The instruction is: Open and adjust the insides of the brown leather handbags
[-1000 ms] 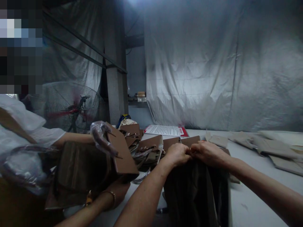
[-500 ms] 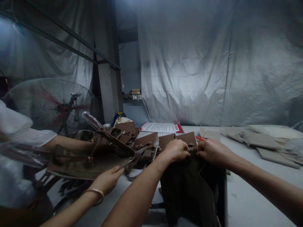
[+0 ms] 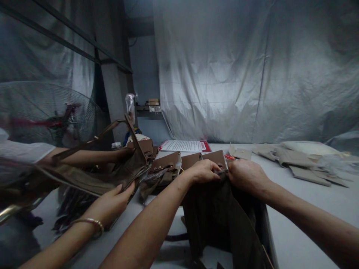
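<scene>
At the bench's near edge, left hand and right hand both pinch the dark bag's top rim; I'd keep that grip even.

The dark olive-brown fabric bag is plain, without pattern; behind it the row of tan-brown leather bag flaps shows small brass-coloured clasps; further behind lies a white printed paper sheet with a red edge; right of the olive bag the pale beige cardboard pieces rest on the light grey tabletop; left of it, a co-worker's wrist bears a thin gold bangle; the silvery-grey plastic sheeting hangs behind.
</scene>
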Available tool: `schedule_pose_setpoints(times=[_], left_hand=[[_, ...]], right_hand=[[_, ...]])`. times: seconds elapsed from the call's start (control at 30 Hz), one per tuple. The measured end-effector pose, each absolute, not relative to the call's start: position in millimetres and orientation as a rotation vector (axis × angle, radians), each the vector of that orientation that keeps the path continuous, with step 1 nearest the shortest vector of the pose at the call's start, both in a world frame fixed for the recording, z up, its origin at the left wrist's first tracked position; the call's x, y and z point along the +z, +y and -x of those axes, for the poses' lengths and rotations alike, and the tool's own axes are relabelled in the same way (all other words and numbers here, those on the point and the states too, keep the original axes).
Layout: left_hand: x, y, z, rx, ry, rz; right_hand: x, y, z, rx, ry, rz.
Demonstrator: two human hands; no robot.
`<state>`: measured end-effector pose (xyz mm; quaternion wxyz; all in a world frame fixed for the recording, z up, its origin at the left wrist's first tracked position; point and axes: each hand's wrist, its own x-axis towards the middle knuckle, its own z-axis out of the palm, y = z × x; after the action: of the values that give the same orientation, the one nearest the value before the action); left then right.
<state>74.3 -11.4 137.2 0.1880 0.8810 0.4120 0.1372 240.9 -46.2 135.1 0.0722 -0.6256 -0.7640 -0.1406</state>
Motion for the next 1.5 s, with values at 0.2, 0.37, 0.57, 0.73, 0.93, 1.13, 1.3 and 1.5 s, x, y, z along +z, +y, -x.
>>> schedule_pose_setpoints(times=[0.2,0.37,0.57,0.73,0.93,1.13,1.3,1.5], left_hand=[[137.3,-9.9,-77.2,0.394,1.151,-2.479],[136.5,-3.1,-76.4,0.359,1.082,-2.461],[140.6,-1.3,-83.1,0.294,1.078,-2.483],[136.7,-1.4,-97.1,0.450,1.176,-2.549],[137.3,-4.3,-100.9,0.398,1.235,-2.596],[136.7,-2.4,-101.2,0.338,1.195,-2.579],[136.1,-2.0,-102.5,0.349,1.181,-2.543],[137.6,-3.8,-102.7,0.333,1.148,-2.528]], right_hand=[[134.2,-43.5,-241.3,-0.437,-2.282,1.898],[135.4,-44.4,-240.9,-0.467,-2.278,1.874],[136.5,-45.4,-238.1,-0.462,-2.296,1.848],[136.0,-48.9,-241.0,-0.431,-2.317,1.815],[134.0,-62.9,-255.9,-0.370,-2.234,1.730],[133.7,-67.4,-262.9,-0.341,-2.195,1.762],[135.0,-68.6,-261.3,-0.403,-2.208,1.834],[135.4,-64.4,-262.0,-0.432,-2.164,1.932]])
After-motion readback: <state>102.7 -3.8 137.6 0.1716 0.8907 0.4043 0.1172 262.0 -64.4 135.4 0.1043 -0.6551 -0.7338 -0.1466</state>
